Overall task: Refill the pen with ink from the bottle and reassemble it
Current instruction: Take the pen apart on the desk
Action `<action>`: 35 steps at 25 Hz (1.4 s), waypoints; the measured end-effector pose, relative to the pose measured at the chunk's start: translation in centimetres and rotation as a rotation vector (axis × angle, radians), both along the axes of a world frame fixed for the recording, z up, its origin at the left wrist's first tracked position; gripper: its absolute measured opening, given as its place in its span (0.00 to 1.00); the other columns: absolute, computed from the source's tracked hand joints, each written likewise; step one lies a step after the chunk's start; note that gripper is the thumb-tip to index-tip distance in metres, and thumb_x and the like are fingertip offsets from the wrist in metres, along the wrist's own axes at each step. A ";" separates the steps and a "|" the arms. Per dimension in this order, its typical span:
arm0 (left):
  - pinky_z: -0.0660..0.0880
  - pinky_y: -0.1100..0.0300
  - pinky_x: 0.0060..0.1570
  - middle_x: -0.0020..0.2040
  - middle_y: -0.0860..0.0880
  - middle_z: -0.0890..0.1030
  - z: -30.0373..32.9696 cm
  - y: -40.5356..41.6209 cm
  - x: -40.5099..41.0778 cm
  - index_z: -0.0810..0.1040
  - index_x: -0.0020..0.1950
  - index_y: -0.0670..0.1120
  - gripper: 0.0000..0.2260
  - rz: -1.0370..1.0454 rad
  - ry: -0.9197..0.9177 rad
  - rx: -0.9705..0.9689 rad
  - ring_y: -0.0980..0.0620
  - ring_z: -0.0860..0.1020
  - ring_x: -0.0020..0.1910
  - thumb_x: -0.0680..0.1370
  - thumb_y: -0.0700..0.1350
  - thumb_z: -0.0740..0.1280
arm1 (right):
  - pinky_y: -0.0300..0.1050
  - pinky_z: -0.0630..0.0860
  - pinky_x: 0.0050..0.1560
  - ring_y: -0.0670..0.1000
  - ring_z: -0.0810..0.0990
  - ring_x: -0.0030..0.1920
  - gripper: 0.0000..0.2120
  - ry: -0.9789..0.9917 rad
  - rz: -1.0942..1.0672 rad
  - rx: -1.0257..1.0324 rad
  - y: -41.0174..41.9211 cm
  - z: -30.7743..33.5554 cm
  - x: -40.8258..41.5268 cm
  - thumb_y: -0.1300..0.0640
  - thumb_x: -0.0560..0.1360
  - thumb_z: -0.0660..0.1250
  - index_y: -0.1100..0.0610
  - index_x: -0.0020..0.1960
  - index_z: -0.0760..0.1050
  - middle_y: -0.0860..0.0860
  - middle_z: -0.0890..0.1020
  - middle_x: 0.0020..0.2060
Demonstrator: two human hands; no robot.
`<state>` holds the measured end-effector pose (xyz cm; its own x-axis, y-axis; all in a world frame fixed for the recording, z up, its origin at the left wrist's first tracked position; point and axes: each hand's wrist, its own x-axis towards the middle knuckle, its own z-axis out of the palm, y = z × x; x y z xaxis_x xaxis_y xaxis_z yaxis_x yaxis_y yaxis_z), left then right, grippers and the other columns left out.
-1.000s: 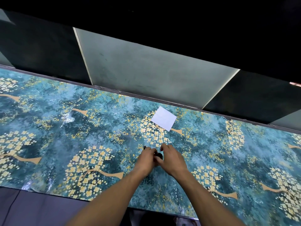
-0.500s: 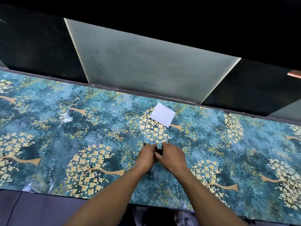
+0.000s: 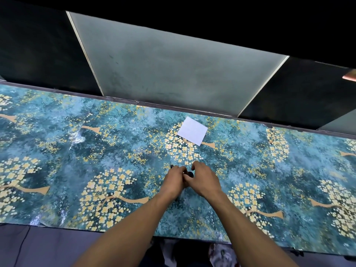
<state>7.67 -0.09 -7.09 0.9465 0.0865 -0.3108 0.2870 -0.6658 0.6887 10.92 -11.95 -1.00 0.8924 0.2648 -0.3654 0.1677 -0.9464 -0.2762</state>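
Observation:
My two hands meet over the middle of the teal flowered table (image 3: pixel 115 151). My left hand (image 3: pixel 174 180) is curled round a thin black pen; only its tip (image 3: pixel 171 166) pokes out past the knuckles. My right hand (image 3: pixel 204 180) has its fingers curled over a small dark round object (image 3: pixel 190 174), seemingly the ink bottle's top, which sits between both hands. Most of the bottle and pen is hidden by my fingers. A dark sliver (image 3: pixel 176 198) shows under my left wrist.
A white square of paper (image 3: pixel 192 133) lies on the table beyond my hands. The table's far edge (image 3: pixel 173 105) runs along a dark wall with a grey panel. The near edge (image 3: pixel 192 237) is close to my body.
Both hands stay together on the same spot. The fingers of my right hand have shifted slightly over the dark object. The view has tilted a little.

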 end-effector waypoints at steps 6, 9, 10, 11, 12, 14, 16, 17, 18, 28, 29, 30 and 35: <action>0.70 0.57 0.39 0.46 0.48 0.77 0.1 0.1 0.0 0.77 0.47 0.49 0.08 -0.007 0.008 -0.007 0.49 0.75 0.41 0.70 0.42 0.73 | 0.54 0.78 0.47 0.60 0.81 0.52 0.12 -0.050 0.162 -0.078 0.5 0.3 -0.1 0.51 0.78 0.68 0.57 0.59 0.75 0.55 0.80 0.54; 0.71 0.59 0.43 0.47 0.49 0.77 -0.1 0.2 0.0 0.79 0.51 0.51 0.13 0.012 0.006 -0.040 0.50 0.76 0.43 0.69 0.44 0.76 | 0.56 0.78 0.49 0.59 0.79 0.51 0.11 -0.006 0.231 -0.015 0.2 0.6 0.4 0.60 0.77 0.68 0.54 0.59 0.75 0.54 0.77 0.55; 0.71 0.59 0.44 0.48 0.50 0.77 -0.2 0.1 -0.1 0.80 0.53 0.50 0.14 0.015 0.010 -0.052 0.51 0.76 0.43 0.69 0.44 0.76 | 0.55 0.77 0.48 0.59 0.78 0.51 0.12 0.002 0.244 -0.009 0.1 0.7 0.5 0.61 0.77 0.68 0.54 0.59 0.75 0.53 0.77 0.54; 0.71 0.60 0.44 0.48 0.50 0.77 -0.2 0.1 -0.1 0.80 0.55 0.50 0.15 0.018 0.015 -0.058 0.52 0.75 0.43 0.69 0.44 0.76 | 0.54 0.77 0.48 0.58 0.78 0.52 0.12 0.013 0.252 -0.009 0.0 0.8 0.6 0.61 0.76 0.68 0.53 0.59 0.75 0.53 0.77 0.54; 0.70 0.60 0.44 0.47 0.50 0.76 -0.1 0.0 -0.1 0.80 0.55 0.49 0.15 0.017 0.018 -0.052 0.52 0.75 0.43 0.70 0.44 0.76 | 0.54 0.77 0.48 0.58 0.78 0.52 0.11 0.028 0.243 0.001 0.0 0.8 0.6 0.58 0.76 0.68 0.52 0.58 0.75 0.52 0.77 0.53; 0.70 0.59 0.42 0.47 0.49 0.76 0.0 0.1 0.0 0.80 0.54 0.48 0.13 0.000 0.009 -0.011 0.50 0.75 0.43 0.71 0.43 0.74 | 0.53 0.76 0.46 0.57 0.78 0.51 0.12 0.055 0.159 0.032 0.2 0.8 0.7 0.50 0.75 0.67 0.51 0.56 0.72 0.51 0.76 0.52; 0.73 0.55 0.42 0.47 0.47 0.77 0.1 0.1 0.0 0.80 0.51 0.47 0.09 -0.014 0.000 0.018 0.48 0.77 0.44 0.71 0.43 0.72 | 0.51 0.73 0.42 0.58 0.78 0.51 0.17 0.046 0.075 -0.005 0.3 0.6 0.8 0.43 0.75 0.66 0.53 0.56 0.71 0.52 0.77 0.51; 0.75 0.54 0.43 0.46 0.47 0.78 0.1 0.1 0.0 0.80 0.50 0.47 0.09 -0.015 0.004 0.020 0.47 0.77 0.44 0.71 0.44 0.73 | 0.51 0.73 0.41 0.59 0.79 0.51 0.18 0.027 0.058 -0.044 0.3 0.4 0.8 0.42 0.75 0.66 0.54 0.57 0.71 0.53 0.78 0.51; 0.75 0.53 0.44 0.46 0.46 0.78 0.2 0.0 0.0 0.80 0.49 0.46 0.08 -0.016 0.010 0.021 0.47 0.77 0.44 0.71 0.45 0.73 | 0.51 0.73 0.41 0.59 0.80 0.51 0.19 0.007 0.056 -0.070 0.3 0.3 0.8 0.42 0.76 0.66 0.56 0.57 0.72 0.54 0.79 0.51; 0.69 0.58 0.43 0.46 0.51 0.73 0.2 0.0 0.0 0.80 0.55 0.47 0.15 0.015 0.036 -0.035 0.49 0.75 0.44 0.70 0.45 0.77 | 0.55 0.78 0.51 0.55 0.79 0.50 0.10 0.080 0.156 0.165 -0.9 0.5 1.5 0.62 0.73 0.72 0.51 0.50 0.77 0.50 0.79 0.51; 0.70 0.58 0.43 0.47 0.50 0.73 0.3 0.0 0.0 0.80 0.55 0.47 0.15 0.018 0.042 -0.036 0.48 0.76 0.45 0.70 0.45 0.77 | 0.55 0.79 0.51 0.54 0.79 0.49 0.10 0.080 0.122 0.193 -1.2 0.3 1.6 0.62 0.72 0.72 0.51 0.50 0.77 0.49 0.79 0.50; 0.71 0.57 0.44 0.48 0.49 0.74 0.3 -0.1 -0.1 0.80 0.54 0.47 0.15 0.023 0.044 -0.033 0.48 0.77 0.46 0.70 0.46 0.77 | 0.54 0.79 0.50 0.53 0.80 0.48 0.09 0.068 0.074 0.214 -1.5 0.1 1.7 0.62 0.72 0.72 0.50 0.49 0.77 0.49 0.80 0.48; 0.72 0.58 0.50 0.54 0.47 0.75 0.2 -0.2 -0.5 0.76 0.58 0.48 0.16 0.000 0.048 0.045 0.49 0.75 0.50 0.73 0.47 0.74 | 0.53 0.79 0.46 0.54 0.78 0.47 0.08 0.015 -0.061 0.084 -3.1 -1.5 1.5 0.60 0.73 0.70 0.50 0.48 0.75 0.51 0.79 0.48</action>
<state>7.18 -0.34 -6.88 0.9307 0.1015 -0.3514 0.3189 -0.6957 0.6437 12.39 -15.01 -2.53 0.9023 0.2408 -0.3577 0.1062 -0.9281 -0.3569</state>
